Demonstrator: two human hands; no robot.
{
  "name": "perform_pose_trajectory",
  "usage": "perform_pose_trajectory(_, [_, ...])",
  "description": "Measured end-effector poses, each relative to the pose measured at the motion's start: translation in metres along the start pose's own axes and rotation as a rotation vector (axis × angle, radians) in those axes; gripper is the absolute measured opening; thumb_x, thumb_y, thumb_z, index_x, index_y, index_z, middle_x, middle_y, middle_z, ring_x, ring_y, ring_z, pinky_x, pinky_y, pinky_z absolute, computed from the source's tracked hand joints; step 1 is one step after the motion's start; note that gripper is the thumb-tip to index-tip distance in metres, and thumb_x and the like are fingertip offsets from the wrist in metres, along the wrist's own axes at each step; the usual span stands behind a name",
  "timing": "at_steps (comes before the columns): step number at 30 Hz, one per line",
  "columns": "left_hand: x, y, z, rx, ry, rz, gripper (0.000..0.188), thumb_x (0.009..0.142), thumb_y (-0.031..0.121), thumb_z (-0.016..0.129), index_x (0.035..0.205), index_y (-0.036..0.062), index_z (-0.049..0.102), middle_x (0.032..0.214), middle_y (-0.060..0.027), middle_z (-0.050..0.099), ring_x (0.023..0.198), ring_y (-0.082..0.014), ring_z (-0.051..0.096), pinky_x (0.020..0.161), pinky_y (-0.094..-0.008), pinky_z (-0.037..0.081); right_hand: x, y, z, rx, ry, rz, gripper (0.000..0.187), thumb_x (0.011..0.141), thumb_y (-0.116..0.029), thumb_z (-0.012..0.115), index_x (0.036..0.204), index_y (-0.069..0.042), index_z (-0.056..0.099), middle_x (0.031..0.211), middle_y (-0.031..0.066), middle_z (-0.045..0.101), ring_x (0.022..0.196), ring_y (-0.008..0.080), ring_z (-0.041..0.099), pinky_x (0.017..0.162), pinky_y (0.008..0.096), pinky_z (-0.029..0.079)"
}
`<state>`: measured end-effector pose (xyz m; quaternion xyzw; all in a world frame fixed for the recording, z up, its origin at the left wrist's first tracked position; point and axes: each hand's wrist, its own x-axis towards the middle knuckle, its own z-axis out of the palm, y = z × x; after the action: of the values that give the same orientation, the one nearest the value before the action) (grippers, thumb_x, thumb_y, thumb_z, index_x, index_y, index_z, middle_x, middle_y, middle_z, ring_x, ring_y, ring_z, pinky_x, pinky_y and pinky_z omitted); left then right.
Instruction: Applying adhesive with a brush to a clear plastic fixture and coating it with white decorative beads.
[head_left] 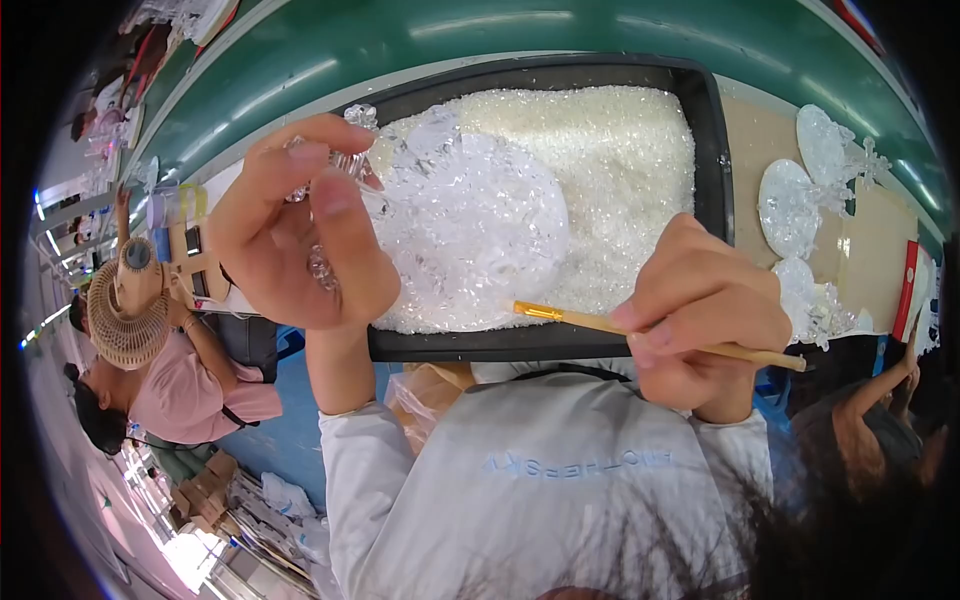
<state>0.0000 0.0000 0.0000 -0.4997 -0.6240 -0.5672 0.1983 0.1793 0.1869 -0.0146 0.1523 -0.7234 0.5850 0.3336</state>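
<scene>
My left hand (305,225) is closed around the clear, knobbly stem of a round ornament (480,215), whose broad disc is coated in glittering clear bits. The disc is held over a black tray (712,170) filled with sparkling whitish granules (630,150). In my right hand (705,320) is a slim paintbrush (590,320) with a pale wooden handle and a golden ferrule. Its tip points left, at the disc's lower edge; whether bristles touch it I cannot tell. Part of the stem is hidden behind my left fingers.
Several similar clear, disc-shaped ornaments (790,210) lie on the brown board right of the tray. A green surface (480,30) runs along the far side. At left sits a person in pink (195,400) near a fan (130,300); another person's arm (870,400) shows at right.
</scene>
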Motion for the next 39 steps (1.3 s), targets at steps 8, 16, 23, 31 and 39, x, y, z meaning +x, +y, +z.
perform_pose_trajectory(8, [0.003, -0.002, 0.000, -0.032, 0.038, 0.055, 0.019, 0.091, -0.004, 0.052, 0.108, -0.0037, 0.045, 0.094, -0.0306, 0.062, 0.075, -0.0236, 0.062, 0.062, -0.0251, 0.050, 0.004, -0.002, 0.002, 0.003, -0.015, 0.024, 0.021, 0.065, 0.006, 0.063, 0.081, -0.007, 0.060, 0.077, 0.0102, 0.069, 0.056, 0.0185, 0.057, 0.053, 0.0291, 0.040])
perform_pose_trajectory(16, [-0.005, 0.007, -0.003, -0.102, -0.076, 0.140, 0.025, 0.083, -0.008, 0.055, 0.106, 0.0015, 0.052, 0.095, -0.0315, 0.060, 0.069, -0.0290, 0.062, 0.055, -0.0352, 0.050, -0.007, -0.003, -0.001, 0.093, 0.233, 0.060, 0.021, 0.067, 0.006, 0.071, 0.084, -0.003, 0.063, 0.084, 0.0166, 0.068, 0.060, 0.0219, 0.062, 0.051, 0.0287, 0.046])
perform_pose_trajectory(23, [-0.002, 0.014, -0.006, -0.124, -0.218, 0.172, 0.041, 0.080, -0.008, 0.059, 0.115, 0.0098, 0.048, 0.098, -0.0305, 0.060, 0.064, -0.0263, 0.056, 0.054, -0.0360, 0.047, -0.004, 0.002, 0.001, -0.066, 0.087, -0.055, 0.021, 0.069, 0.003, 0.074, 0.089, 0.001, 0.067, 0.083, 0.0187, 0.067, 0.060, 0.0247, 0.065, 0.050, 0.0294, 0.052])
perform_pose_trajectory(31, [-0.006, 0.021, -0.005, -0.092, -0.235, 0.118, 0.048, 0.076, -0.011, 0.055, 0.116, 0.0138, 0.047, 0.099, -0.0257, 0.061, 0.062, -0.0251, 0.053, 0.053, -0.0357, 0.046, 0.004, 0.002, 0.007, -0.150, -0.019, -0.104, 0.036, 0.058, 0.015, 0.073, 0.091, 0.004, 0.063, 0.086, 0.0227, 0.068, 0.065, 0.0283, 0.067, 0.054, 0.0305, 0.053])
perform_pose_trajectory(39, [-0.005, 0.028, -0.002, -0.126, -0.253, 0.083, 0.055, 0.069, -0.017, 0.053, 0.115, 0.0140, 0.051, 0.098, -0.0246, 0.062, 0.059, -0.0260, 0.051, 0.052, -0.0373, 0.045, 0.004, 0.004, 0.005, -0.160, -0.003, -0.154, 0.037, 0.056, 0.017, 0.073, 0.091, 0.009, 0.063, 0.084, 0.0254, 0.067, 0.062, 0.0277, 0.066, 0.052, 0.0292, 0.052])
